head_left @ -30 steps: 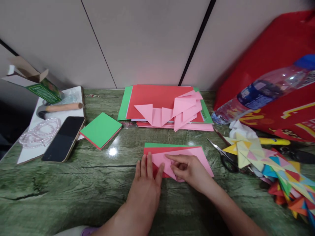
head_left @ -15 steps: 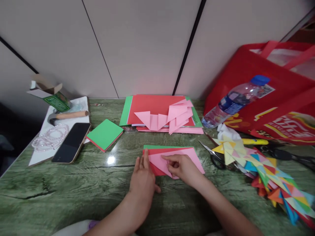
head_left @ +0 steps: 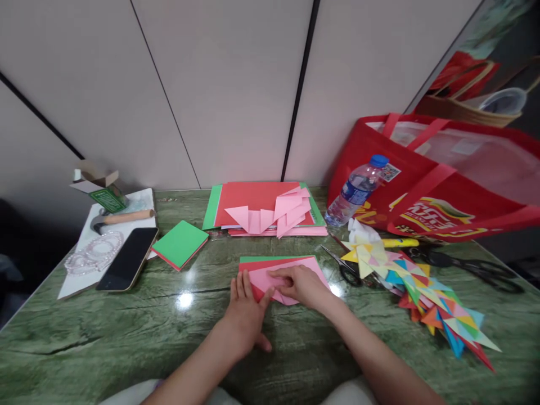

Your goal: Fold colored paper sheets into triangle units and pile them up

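Delta vs 1 s ago is mostly the head cam: it tipped up and back, so more wall and the whole red bag are in view and the hands look smaller. The work itself barely moved.

- pink sheet sits in the same spot, near the front-mid of the table. It's skewed on top of a red sheet, with a green sheet under that. No new crease visible, so by my read the fold is no further along.
- left hand: 1 s ago the thumb lay across the sheets, now it's swung off toward the near table edge. Palm down, grip spread flat, fingertips on the left edge of the stack holding it down. Forearm comes in from bottom-left.
- right hand: same place, on the pink sheet's lower-left part. Fingers bent, index pointing left along the paper. Thumb tip is hidden under the fingers, so can't tell if the grip pinches a flap or just presses. Forearm comes in from bottom-right, wrist low.
- The two hands are just beside each other, index tips nearly touching.

Surroundings, nothing shifted: paper stack at the wall with pink triangles on it, green pad, phone, bottle against the bag. Scissors and folded stars are to the right of the right hand, not touched.
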The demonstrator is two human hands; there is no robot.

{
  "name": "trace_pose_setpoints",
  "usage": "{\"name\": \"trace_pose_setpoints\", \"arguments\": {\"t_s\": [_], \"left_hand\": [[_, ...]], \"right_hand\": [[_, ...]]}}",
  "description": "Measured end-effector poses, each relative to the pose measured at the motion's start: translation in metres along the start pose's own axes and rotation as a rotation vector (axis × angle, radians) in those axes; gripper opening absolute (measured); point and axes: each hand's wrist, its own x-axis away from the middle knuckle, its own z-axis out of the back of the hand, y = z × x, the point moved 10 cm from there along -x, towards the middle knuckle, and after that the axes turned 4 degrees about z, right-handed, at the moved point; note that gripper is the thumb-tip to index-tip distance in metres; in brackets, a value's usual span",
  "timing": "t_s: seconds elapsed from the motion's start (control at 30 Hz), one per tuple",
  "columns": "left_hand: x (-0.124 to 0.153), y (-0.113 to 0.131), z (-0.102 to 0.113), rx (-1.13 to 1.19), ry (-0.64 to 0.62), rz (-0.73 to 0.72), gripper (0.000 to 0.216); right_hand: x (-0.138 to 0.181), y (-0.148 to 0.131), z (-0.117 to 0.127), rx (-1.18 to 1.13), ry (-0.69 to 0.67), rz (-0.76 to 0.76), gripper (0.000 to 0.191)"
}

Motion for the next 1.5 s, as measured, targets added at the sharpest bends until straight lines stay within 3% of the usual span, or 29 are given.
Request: {"name": "trace_pose_setpoints", "arguments": {"t_s": [0.23, 0.5, 0.73, 0.83, 0.97, 1.13, 1.27, 1.5], "left_hand": [[0.007, 0.009, 0.004, -0.028, -0.068, -0.044, 0.107], [0.014, 0.013, 0.01, -0.054, 0.026, -0.141, 0.079], [0.015, 0.01, 0.011, -0.059, -0.001, -0.122, 0.077], [0.016, 0.007, 0.014, -0.034, 0.001, -0.106, 0.077], [0.017, 0.009, 0.018, -0.025, 0.039, -0.109, 0.073], [0.017, 0.02, 0.019, 0.022, 0.056, -0.216, 0.078], [0.016, 0.024, 0.023, 0.04, 0.065, -0.23, 0.076], [0.011, 0.019, 0.036, 0.013, 0.159, -0.167, 0.073]], "right_hand": [[0.0, 0.003, -0.005, 0.023, -0.049, 0.063, 0.058], [0.002, 0.002, -0.005, -0.008, -0.021, 0.054, 0.051], [0.003, 0.0, -0.003, -0.05, 0.003, 0.083, 0.057], [0.007, 0.017, 0.011, -0.124, 0.053, 0.057, 0.049], [0.021, 0.068, 0.05, -0.046, 0.275, -0.123, 0.033], [0.033, 0.118, 0.054, -0.181, 0.352, -0.253, 0.027], [0.032, 0.125, 0.045, -0.293, 0.344, -0.256, 0.025], [0.032, 0.113, 0.045, -0.418, 0.312, -0.238, 0.025]]}}
